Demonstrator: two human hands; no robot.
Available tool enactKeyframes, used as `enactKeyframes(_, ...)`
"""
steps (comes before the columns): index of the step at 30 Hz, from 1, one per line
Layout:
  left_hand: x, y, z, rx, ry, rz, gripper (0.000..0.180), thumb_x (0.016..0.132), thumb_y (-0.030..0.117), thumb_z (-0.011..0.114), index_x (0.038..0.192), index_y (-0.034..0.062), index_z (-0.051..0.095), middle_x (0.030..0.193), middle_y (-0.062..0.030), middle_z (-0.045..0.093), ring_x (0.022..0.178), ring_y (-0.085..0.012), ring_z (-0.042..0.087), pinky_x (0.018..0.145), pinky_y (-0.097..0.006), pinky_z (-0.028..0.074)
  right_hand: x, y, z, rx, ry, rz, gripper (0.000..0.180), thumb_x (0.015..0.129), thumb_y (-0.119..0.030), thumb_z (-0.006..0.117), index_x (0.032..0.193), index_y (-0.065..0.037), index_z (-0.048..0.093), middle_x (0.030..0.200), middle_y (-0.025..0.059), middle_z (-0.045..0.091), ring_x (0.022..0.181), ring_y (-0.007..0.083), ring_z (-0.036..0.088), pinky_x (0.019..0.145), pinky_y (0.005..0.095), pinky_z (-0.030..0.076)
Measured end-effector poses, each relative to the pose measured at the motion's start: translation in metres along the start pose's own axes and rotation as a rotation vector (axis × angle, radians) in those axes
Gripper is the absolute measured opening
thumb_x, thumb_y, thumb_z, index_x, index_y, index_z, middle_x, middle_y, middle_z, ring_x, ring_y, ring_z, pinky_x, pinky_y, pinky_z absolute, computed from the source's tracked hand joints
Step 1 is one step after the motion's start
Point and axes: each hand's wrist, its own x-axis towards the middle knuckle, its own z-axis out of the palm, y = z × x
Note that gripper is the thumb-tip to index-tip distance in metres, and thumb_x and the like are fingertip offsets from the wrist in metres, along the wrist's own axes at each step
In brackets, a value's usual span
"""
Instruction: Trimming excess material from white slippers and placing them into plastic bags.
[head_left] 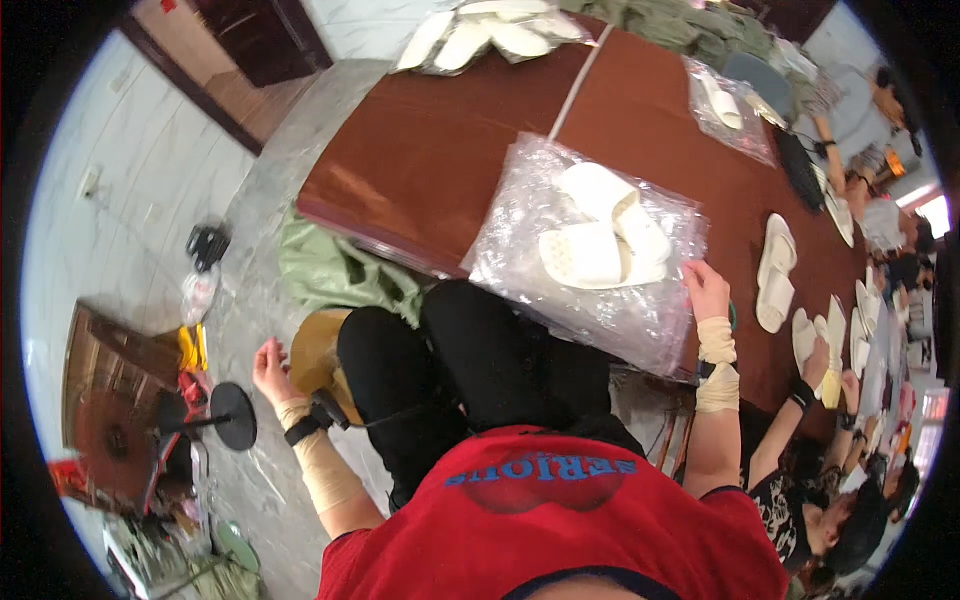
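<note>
A pair of white slide slippers (610, 240) lies on a stack of clear plastic bags (510, 230) at the near edge of the brown table. One slipper rests partly across the other. At the stack's right edge, the fingers of my right hand (707, 287) are closed on the rim of a plastic bag. My left hand (270, 372) hangs away from the table, beside a tan round stool (320, 355); its fingers are loosely bent and apart, with nothing in them. Wrappings and dark bands circle both my wrists.
More bagged white slippers (490, 38) lie at the table's far edge. A bagged slipper (722, 103) and a loose pair (775, 272) are on the right side of the brown table (400, 150). Co-workers' hands (816, 362) handle slippers at right. A fan (232, 415) stands on the left.
</note>
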Motion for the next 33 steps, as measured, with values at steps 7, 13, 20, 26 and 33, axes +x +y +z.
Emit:
enactKeyframes(7,0.061,-0.117,-0.085,0.023,0.015,-0.132,0.040,0.088,0.019,0.066,0.122,0.0006,0.057,0.112,-0.0125,0.062,0.096,-0.0225,0.060,0.080,-0.032,0.049,-0.004,-0.096,0.097,0.343,-0.217,0.014,0.025,0.086,-0.017,0.063,0.107,-0.002,0.061,0.083,0.0106,0.068,0.042,0.0136,0.054,0.037,0.0266,0.041)
enactKeyframes(13,-0.072,0.105,0.162,0.249,-0.702,0.523,0.039,0.089,0.013,0.060,0.126,0.0016,0.054,0.132,-0.0129,0.053,0.124,-0.0244,0.047,0.103,-0.034,0.035,-0.003,-0.078,0.079,0.454,-0.253,0.203,0.027,0.086,-0.015,0.063,0.109,-0.001,0.058,0.075,0.0091,0.063,0.040,0.0119,0.049,0.034,0.0266,0.035)
enactKeyframes(20,-0.164,0.089,0.354,0.324,-1.158,1.016,0.037,0.087,0.017,0.062,0.123,0.0099,0.056,0.133,-0.0140,0.050,0.126,-0.0338,0.044,0.103,-0.044,0.036,-0.038,-0.099,0.001,0.483,-0.535,0.107,0.027,0.088,-0.022,0.064,0.105,-0.003,0.059,0.073,-0.0015,0.055,0.057,0.0048,0.047,0.049,0.0227,0.037)
enactKeyframes(26,-0.202,0.020,0.414,0.762,-1.081,1.042,0.058,0.086,0.028,0.062,0.139,0.0193,0.039,0.148,-0.0059,0.034,0.141,-0.0305,0.023,0.109,-0.060,0.020,-0.039,-0.080,-0.069,0.098,-0.668,-0.252,0.025,0.085,-0.021,0.068,0.104,-0.008,0.059,0.077,0.0027,0.058,0.068,0.0104,0.054,0.060,0.0271,0.043)
enactKeyframes(33,-0.203,-0.008,0.410,0.752,-1.020,1.097,0.069,0.084,0.028,0.061,0.146,0.0286,0.030,0.152,-0.0040,0.028,0.142,-0.0314,0.018,0.112,-0.058,0.013,0.038,-0.085,-0.063,-0.493,-0.775,-0.569,0.030,0.081,-0.035,0.066,0.095,-0.009,0.060,0.088,0.0114,0.058,0.087,0.0325,0.058,0.072,0.0404,0.044)
